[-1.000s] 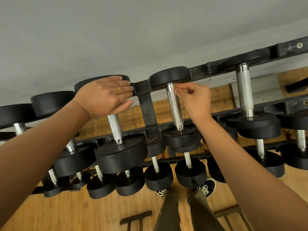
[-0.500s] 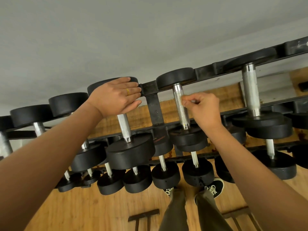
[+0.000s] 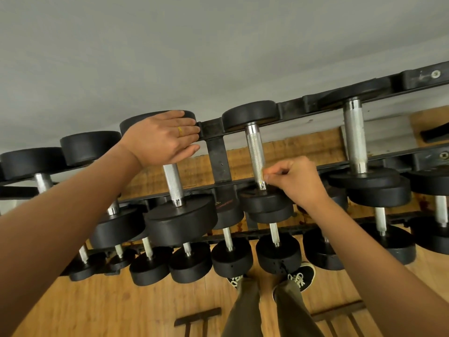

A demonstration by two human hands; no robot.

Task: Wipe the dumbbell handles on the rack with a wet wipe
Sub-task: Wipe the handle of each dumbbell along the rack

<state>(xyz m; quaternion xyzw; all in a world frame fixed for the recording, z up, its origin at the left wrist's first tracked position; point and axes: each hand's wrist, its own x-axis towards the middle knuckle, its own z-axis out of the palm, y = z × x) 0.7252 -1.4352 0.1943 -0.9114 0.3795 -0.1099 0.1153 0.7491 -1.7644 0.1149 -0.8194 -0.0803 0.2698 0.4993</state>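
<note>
A black three-tier rack [image 3: 217,152] holds several black dumbbells with knurled steel handles. My left hand [image 3: 160,139] lies flat, fingers straight, on the far head [image 3: 190,115] of one top-row dumbbell, above its handle [image 3: 173,183]. My right hand [image 3: 297,182] has its fingers curled and its fingertips pinched against the near end of the neighbouring handle [image 3: 254,149], just above that dumbbell's near head [image 3: 262,199]. A tiny yellowish bit shows at the fingertips, apparently the wet wipe; the rest of it is hidden.
A larger dumbbell handle [image 3: 354,137] stands further right on the top row. Smaller dumbbells fill the two lower rows. My shoes [image 3: 301,276] stand on the wooden floor [image 3: 97,307] close to the rack's foot. A grey wall lies behind.
My right hand has slid down the handle from its far end, near the wall, to its near end. My left hand has stayed on the dumbbell head.
</note>
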